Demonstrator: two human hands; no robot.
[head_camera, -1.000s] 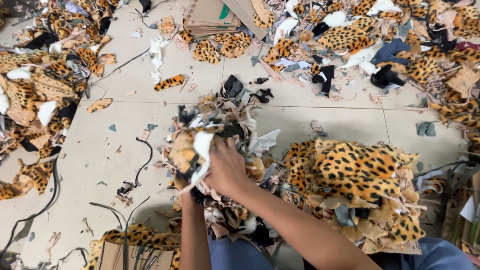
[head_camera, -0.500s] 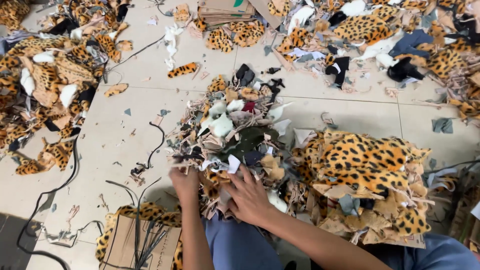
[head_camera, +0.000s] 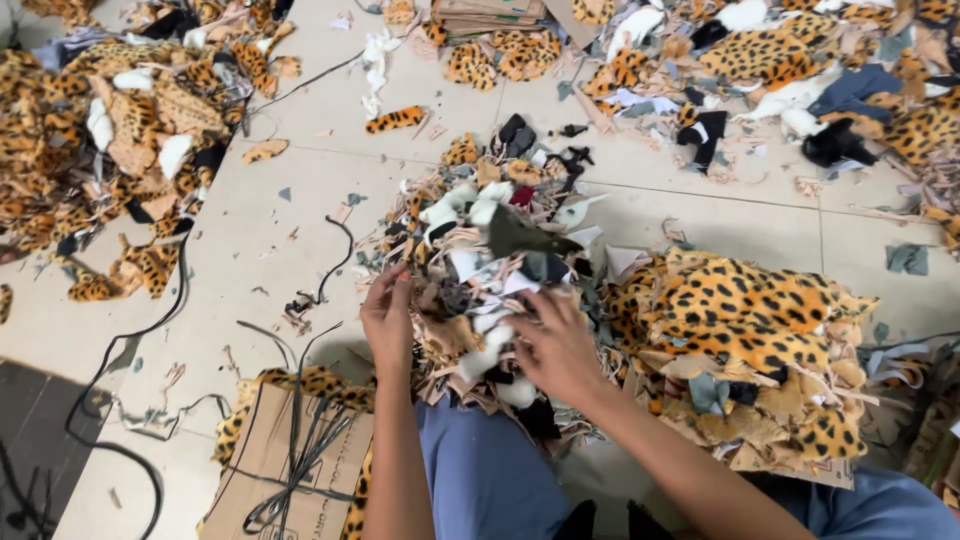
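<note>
Heap of mixed fabric scraps (head_camera: 490, 270) now lies spread on the floor before the knees, no longer lifted in a bunch. Left hand (head_camera: 388, 318), fingers loosely curled, presses its near edge; right hand (head_camera: 555, 348) digs in, gripping scraps. Leopard-print stack (head_camera: 745, 330) sits just right.

Tiled floor (head_camera: 250, 250) strewn with leopard-print scraps (head_camera: 120, 130).

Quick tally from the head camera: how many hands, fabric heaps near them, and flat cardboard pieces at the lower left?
Hands: 2, left hand and right hand, both in the mixed scrap heap
Fabric heaps near them: 2, that heap and the leopard-print stack
Flat cardboard piece: 1
Total: 5
</note>
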